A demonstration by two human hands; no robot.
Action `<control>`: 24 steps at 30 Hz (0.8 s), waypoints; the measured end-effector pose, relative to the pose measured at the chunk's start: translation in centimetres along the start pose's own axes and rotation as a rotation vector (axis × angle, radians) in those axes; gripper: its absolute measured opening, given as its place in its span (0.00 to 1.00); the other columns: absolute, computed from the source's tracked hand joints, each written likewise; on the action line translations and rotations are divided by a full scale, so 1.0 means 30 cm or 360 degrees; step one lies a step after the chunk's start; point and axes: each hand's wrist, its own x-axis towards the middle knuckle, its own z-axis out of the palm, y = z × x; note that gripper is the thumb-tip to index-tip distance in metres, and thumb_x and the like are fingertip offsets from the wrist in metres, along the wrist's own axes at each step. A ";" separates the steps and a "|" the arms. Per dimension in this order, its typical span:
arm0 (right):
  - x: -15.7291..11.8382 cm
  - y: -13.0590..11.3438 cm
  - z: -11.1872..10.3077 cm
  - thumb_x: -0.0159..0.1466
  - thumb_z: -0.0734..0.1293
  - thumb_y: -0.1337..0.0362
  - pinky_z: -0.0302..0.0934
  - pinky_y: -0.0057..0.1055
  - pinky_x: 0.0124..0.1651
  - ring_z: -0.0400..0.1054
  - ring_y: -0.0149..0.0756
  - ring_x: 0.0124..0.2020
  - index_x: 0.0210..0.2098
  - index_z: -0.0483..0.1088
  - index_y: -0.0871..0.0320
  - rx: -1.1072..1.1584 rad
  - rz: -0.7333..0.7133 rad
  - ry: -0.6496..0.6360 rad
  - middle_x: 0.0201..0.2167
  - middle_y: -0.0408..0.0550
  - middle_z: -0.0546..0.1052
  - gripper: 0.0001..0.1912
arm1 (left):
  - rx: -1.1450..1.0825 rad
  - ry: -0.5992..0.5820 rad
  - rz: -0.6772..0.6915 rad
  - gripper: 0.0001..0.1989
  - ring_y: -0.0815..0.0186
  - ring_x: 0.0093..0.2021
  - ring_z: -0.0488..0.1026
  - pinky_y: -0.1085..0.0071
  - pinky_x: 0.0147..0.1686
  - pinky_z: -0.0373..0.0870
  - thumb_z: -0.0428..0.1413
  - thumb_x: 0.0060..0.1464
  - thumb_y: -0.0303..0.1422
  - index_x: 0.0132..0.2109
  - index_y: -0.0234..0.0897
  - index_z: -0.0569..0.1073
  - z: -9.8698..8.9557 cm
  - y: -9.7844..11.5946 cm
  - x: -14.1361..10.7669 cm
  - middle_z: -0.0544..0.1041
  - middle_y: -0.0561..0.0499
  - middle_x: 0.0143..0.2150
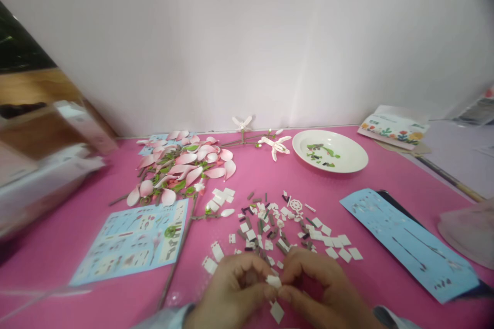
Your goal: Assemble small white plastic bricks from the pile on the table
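At the front of the pink tabletop, my left hand (pixel 235 290) and my right hand (pixel 318 288) meet fingertip to fingertip. Pinched between them is a small white building brick (pixel 274 281), partly covered by the fingers. A white flat tile (pixel 277 312) shows just below the fingertips; whether it joins the brick I cannot tell. Beyond the hands spreads a loose pile of white, grey and black bricks (pixel 270 221). Small white hinged pieces (pixel 216 252) lie left of the pile, near my left hand. White square tiles (pixel 343 240) are scattered to its right.
Pink flower branches (pixel 185 164) are heaped at back left, beside a blue instruction sheet (pixel 131 241). A long brown stem (pixel 179 252) runs toward the front. White flowers (pixel 275 147) and a white plate (pixel 357 164) stand behind the pile. Another blue sheet (pixel 405 241) lies right.
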 end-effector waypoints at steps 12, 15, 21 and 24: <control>-0.002 -0.003 -0.002 0.60 0.67 0.67 0.64 0.27 0.29 0.70 0.33 0.26 0.35 0.74 0.56 -0.0190 -0.0247 -0.0017 0.26 0.45 0.77 0.05 | -0.0024 -0.0069 -0.0023 0.18 0.72 0.23 0.62 0.75 0.26 0.57 0.67 0.43 0.45 0.32 0.35 0.73 -0.012 -0.021 -0.014 0.69 0.54 0.23; -0.004 0.002 -0.005 0.60 0.67 0.68 0.64 0.27 0.29 0.70 0.32 0.25 0.38 0.74 0.55 -0.0238 -0.0354 0.0006 0.25 0.44 0.77 0.06 | -0.0079 -0.0119 -0.0001 0.17 0.73 0.23 0.61 0.74 0.28 0.58 0.68 0.44 0.42 0.32 0.34 0.74 -0.006 -0.009 -0.012 0.70 0.54 0.25; -0.004 0.012 -0.010 0.61 0.66 0.68 0.64 0.29 0.31 0.70 0.35 0.27 0.35 0.75 0.55 -0.0309 -0.0439 0.0043 0.25 0.46 0.76 0.05 | -0.0142 -0.0135 0.0037 0.15 0.72 0.25 0.63 0.75 0.28 0.57 0.68 0.45 0.40 0.32 0.33 0.75 0.000 0.007 -0.010 0.70 0.54 0.23; -0.002 0.004 -0.011 0.61 0.67 0.68 0.64 0.29 0.30 0.70 0.35 0.27 0.36 0.74 0.55 -0.0268 -0.0471 0.0099 0.25 0.44 0.76 0.05 | -0.0164 -0.0112 0.0011 0.17 0.73 0.25 0.64 0.76 0.27 0.57 0.68 0.43 0.43 0.32 0.32 0.76 -0.004 0.013 -0.011 0.72 0.53 0.24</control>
